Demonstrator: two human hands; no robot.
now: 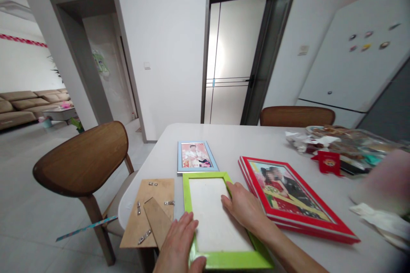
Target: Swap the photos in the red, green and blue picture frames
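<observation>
A lime-green picture frame [233, 260] lies on the white table before me, a plain white panel [218, 217] filling its opening. Over its lower left side rests my left hand [179, 241], fingers stretched out and the thumb near the bottom corner. My right hand [246, 209] is laid across the right side, two fingertips touching the panel's edge and rim; its other fingers are hidden. Left of the frame is a brown backing board [153, 213] with metal clips and a stand leg, partly behind my left hand.
Behind the green frame lies a light-blue framed photo [195, 155]. Red framed photos [288, 192] are stacked to the right. Food packaging [352, 140], a red packet [329, 163] and tissue [381, 217] crowd the table's right side. Wooden chairs [86, 158] stand left and beyond.
</observation>
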